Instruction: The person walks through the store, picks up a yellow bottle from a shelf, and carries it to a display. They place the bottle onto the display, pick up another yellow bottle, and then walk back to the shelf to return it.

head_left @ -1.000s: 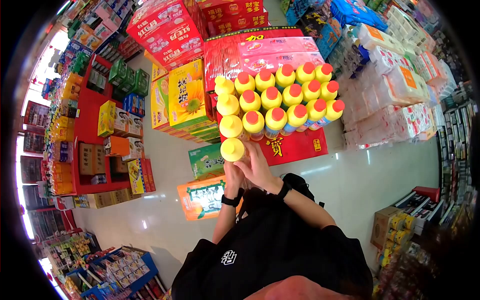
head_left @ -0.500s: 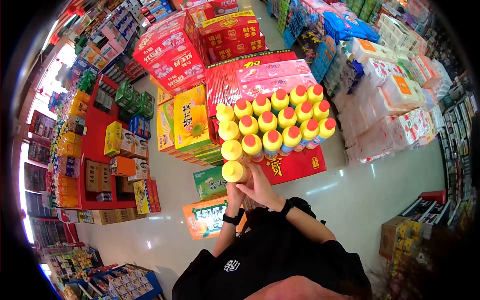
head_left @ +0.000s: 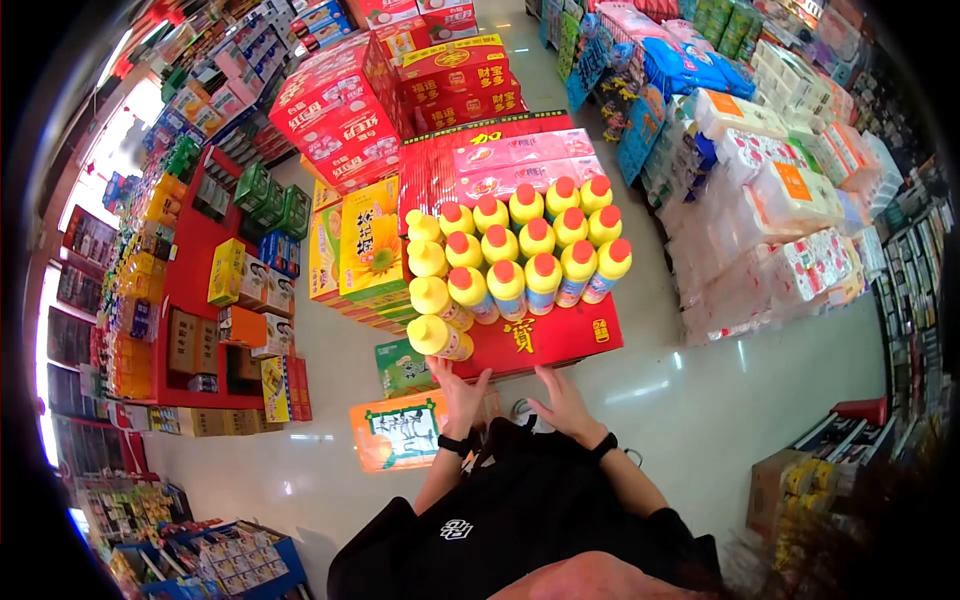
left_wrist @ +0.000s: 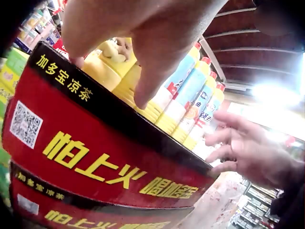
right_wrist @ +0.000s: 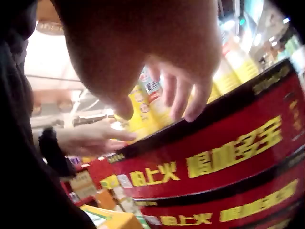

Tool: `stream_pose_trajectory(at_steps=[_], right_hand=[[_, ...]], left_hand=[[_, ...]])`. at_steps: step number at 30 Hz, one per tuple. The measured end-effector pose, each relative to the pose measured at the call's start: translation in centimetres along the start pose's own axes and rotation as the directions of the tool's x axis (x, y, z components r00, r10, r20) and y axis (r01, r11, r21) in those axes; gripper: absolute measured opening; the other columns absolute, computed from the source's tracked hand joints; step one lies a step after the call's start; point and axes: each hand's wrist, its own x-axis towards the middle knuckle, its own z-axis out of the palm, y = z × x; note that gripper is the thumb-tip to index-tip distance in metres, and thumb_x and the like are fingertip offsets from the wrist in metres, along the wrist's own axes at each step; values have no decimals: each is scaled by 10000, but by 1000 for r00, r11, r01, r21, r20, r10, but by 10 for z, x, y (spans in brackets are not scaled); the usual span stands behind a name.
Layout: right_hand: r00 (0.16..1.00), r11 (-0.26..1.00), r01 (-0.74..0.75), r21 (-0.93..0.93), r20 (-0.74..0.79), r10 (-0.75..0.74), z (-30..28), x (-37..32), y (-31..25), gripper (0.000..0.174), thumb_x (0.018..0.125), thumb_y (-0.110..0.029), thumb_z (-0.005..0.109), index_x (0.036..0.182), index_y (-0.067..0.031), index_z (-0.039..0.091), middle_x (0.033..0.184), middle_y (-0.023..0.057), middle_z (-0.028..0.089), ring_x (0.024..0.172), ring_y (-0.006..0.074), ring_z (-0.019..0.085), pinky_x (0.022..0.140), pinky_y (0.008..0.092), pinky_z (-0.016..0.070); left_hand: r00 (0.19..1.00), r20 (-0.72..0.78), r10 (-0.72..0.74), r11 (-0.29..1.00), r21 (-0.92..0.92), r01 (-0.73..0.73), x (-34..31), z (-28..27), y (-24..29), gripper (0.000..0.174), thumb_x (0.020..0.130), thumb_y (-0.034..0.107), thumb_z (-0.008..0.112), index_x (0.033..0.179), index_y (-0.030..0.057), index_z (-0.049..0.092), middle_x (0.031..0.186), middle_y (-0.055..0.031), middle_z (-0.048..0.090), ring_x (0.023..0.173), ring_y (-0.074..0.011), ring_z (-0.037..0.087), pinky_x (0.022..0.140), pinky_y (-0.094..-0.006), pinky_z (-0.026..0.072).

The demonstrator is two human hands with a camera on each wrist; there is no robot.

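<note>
A row of all-yellow bottles (head_left: 432,294) lines the left side of a red carton (head_left: 575,335). Beside it stand several rows of yellow bottles with red caps (head_left: 508,290). My left hand (head_left: 460,398) is at the carton's front left, its fingertips close to the base of the front yellow bottle (head_left: 437,337). In the left wrist view those fingers straddle the carton's black top edge (left_wrist: 109,102). My right hand (head_left: 565,408) holds nothing and has its fingers spread by the front edge. Blue-labelled bottles (left_wrist: 183,95) rise behind that edge.
Pink packs (head_left: 525,165) lie behind the bottles. Yellow boxes (head_left: 375,240) are stacked to the left, with red cartons (head_left: 345,110) beyond. An orange box (head_left: 385,432) and a green box (head_left: 400,368) sit low at the front left. Wrapped paper packs (head_left: 790,240) are piled on the right.
Both hands have let go of the front yellow bottle, which now stands at the carton's front left corner. The right hand has moved away to the right. The head view has shifted slightly.
</note>
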Motion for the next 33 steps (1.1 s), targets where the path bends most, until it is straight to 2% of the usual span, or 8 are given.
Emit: stream_pose_trajectory(at_steps=[6, 9, 10, 13, 17, 21, 28, 33], right_hand=[[984, 966, -179, -187, -12, 180, -68, -111, 70, 497, 898, -266, 738, 1318, -56, 575, 1107, 167, 671, 1051, 344, 646, 904, 427, 527], [910, 900, -414, -140, -106, 402, -81, -191, 115, 515, 892, -306, 744, 1318, -64, 588, 1083, 161, 684, 1029, 330, 660, 898, 424, 535], [877, 867, -479, -137, -114, 467, -81, -222, 134, 526, 889, -317, 747, 1320, -59, 589, 1087, 161, 687, 1025, 326, 663, 893, 424, 539], [699, 699, -715, -20, -60, 713, -85, -310, 167, 544, 864, -345, 761, 1295, -44, 623, 1092, 170, 715, 1031, 332, 679, 912, 425, 541], [476, 463, -852, 243, -5, 879, -63, -440, 202, 512, 862, -306, 769, 1269, -17, 652, 1044, 166, 737, 976, 258, 705, 889, 384, 553], [600, 635, -757, 151, -223, 768, -36, -549, 207, 511, 859, -292, 738, 1281, -22, 639, 1018, 157, 743, 921, 277, 713, 858, 385, 559], [467, 601, -577, 553, -380, 798, -1, -662, 223, 478, 841, -221, 746, 1265, -23, 652, 943, 126, 733, 828, 201, 690, 789, 341, 555], [112, 404, -510, 759, -408, 906, -19, -682, 159, 506, 776, -183, 773, 1244, -27, 660, 886, 139, 734, 797, 221, 697, 764, 346, 563]], left_hand=[[987, -113, 118, 990, 94, -108, -41, 19, 24, 1282, 653, 33, 909, 1571, 34, 14, 1612, -240, 100, 1489, -405, 227, 1205, -520, 302], [925, 46, 378, 867, 332, -371, -80, 36, 55, 1181, 681, 86, 904, 1557, 40, 114, 1596, -260, 159, 1480, -447, 204, 1173, -546, 330], [918, 171, 357, 897, 213, -388, -94, 41, 76, 920, 771, 197, 859, 1494, 13, 320, 1536, -268, 333, 1442, -442, 309, 1131, -522, 382], [566, 791, 233, 954, -74, -289, -129, 83, 55, 674, 858, 338, 785, 1371, -3, 511, 1417, -259, 512, 1366, -401, 456, 1098, -470, 427], [155, 987, 51, 958, -4, -287, -172, 140, 19, 638, 908, 455, 706, 1327, -7, 575, 1348, -242, 597, 1280, -376, 562, 1070, -425, 456], [30, 990, -141, 921, 142, -362, -208, 193, -8, 710, 897, 514, 701, 1365, 0, 558, 1330, -250, 623, 1234, -384, 602, 1042, -438, 481], [-102, 944, -314, 851, 232, -471, -293, 270, -7, 513, 878, 440, 703, 1198, 39, 696, 1186, -178, 718, 1105, -349, 678, 946, -425, 536], [-263, 955, -139, 836, -30, -548, -323, 357, 37, 288, 822, 272, 720, 1016, 60, 750, 1008, -141, 754, 959, -285, 716, 852, -403, 562]])
